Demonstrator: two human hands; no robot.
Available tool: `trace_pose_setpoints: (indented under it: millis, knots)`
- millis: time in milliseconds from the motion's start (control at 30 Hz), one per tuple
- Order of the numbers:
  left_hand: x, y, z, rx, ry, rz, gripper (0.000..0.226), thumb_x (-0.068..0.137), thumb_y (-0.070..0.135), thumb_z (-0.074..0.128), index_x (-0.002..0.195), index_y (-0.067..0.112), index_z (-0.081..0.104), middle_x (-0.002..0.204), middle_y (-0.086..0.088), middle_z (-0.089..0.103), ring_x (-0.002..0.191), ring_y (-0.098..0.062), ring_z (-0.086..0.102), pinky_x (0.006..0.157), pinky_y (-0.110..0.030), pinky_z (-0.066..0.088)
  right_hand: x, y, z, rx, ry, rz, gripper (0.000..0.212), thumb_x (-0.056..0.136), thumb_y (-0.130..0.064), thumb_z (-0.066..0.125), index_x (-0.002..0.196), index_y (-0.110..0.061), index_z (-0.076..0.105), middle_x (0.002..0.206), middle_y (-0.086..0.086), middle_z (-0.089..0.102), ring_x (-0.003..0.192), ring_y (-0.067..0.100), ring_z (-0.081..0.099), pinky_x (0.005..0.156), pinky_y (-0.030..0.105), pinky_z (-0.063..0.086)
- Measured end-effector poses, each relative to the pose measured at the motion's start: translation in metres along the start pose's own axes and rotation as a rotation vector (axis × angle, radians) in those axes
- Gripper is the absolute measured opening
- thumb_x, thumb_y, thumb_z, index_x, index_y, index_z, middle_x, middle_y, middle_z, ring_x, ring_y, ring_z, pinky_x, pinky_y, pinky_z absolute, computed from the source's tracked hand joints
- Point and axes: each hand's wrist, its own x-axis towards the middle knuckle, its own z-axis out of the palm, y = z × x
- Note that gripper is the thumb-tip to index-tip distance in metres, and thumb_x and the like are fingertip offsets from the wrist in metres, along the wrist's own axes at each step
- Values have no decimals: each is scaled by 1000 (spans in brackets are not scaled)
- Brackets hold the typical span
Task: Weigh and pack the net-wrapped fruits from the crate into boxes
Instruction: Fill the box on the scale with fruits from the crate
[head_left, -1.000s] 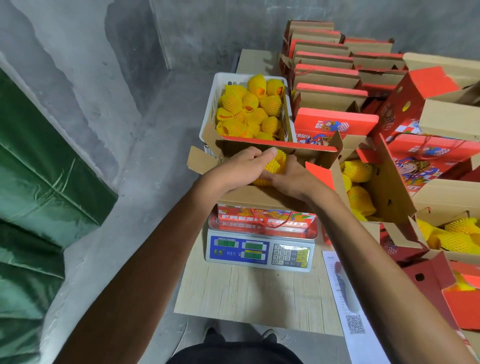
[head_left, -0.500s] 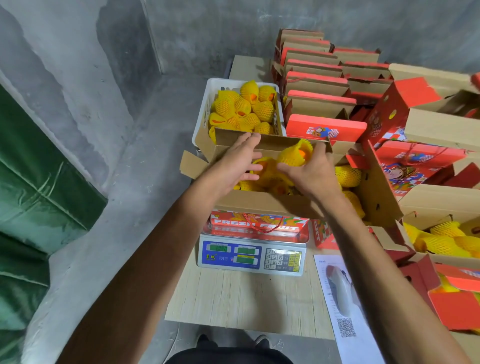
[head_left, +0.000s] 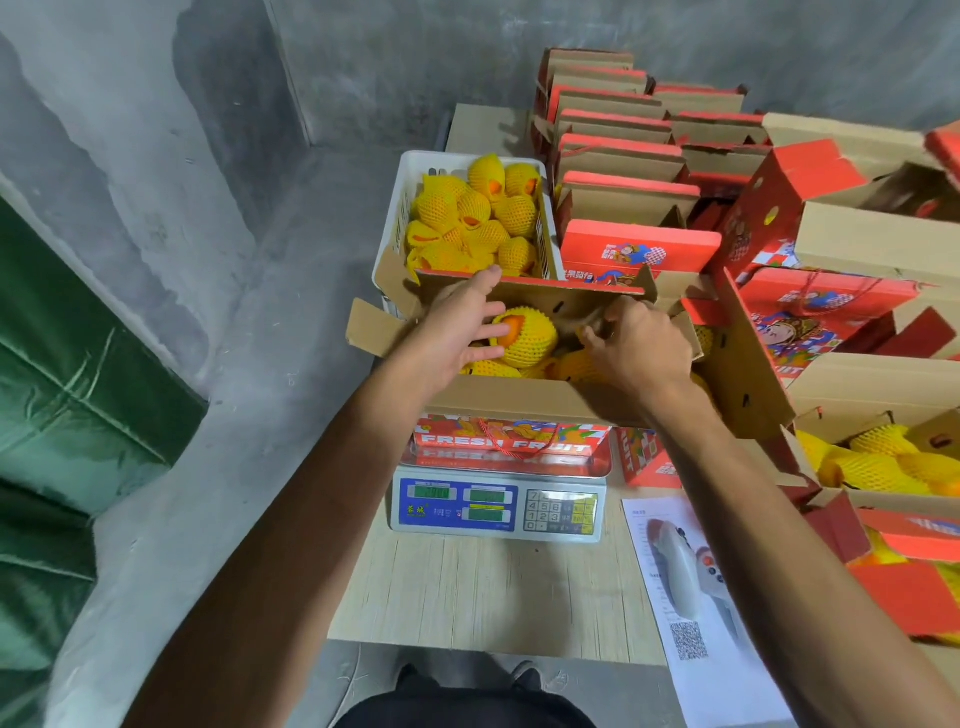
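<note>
Grey concrete walls close round a pale wooden tabletop crowded with cartons. An open box sits on the scale, already holding several net-wrapped fruits; the display is lit but I cannot read it. Left hand lies with fingers spread, open, resting against the top fruit, whose orange skin shows through its net. Right hand has its fingers curled down among the fruits at the box's right side; whether its grip has closed on one I cannot tell.

By my reckoning the job is midway: the white crate behind the box is well stocked with wrapped fruits, open boxes at the right show fruit inside, and a stack of flat cartons waits at the back. This box looks nearly full, pending its weight.

Its raised flaps hem in both hands, and the far flap stands between box and crate. A leaflet with a white handheld device on it lies beside the scale.
</note>
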Motion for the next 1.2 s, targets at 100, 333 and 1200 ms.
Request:
trace_pose_setpoints:
  millis: [100,333,1200]
  knots:
    - [-3,-2,-2,15,-9,17,57,105,48,48,153,17,43,145,-10,57,121,-26,63,101,-46,54,-4,0,-3,95,57,-28,35,96,-42,63,114,-12,66,119,14,68,109,38,64,90,47,54]
    - [-12,-11,-15,122,-33,93,39,105,41,50,125,13,67,116,-1,76,106,-18,73,99,-42,56,-16,-5,-3,249,101,-133,23,94,-32,67,104,-12,69,102,7,74,97,31,69,83,43,57]
    - [-7,-58,-82,146,577,538,38,99,23,62,137,23,57,139,9,58,129,-2,53,106,-18,45,-14,38,-5,411,246,-211,61,94,-19,71,147,-5,45,154,15,41,145,27,34,118,22,26]
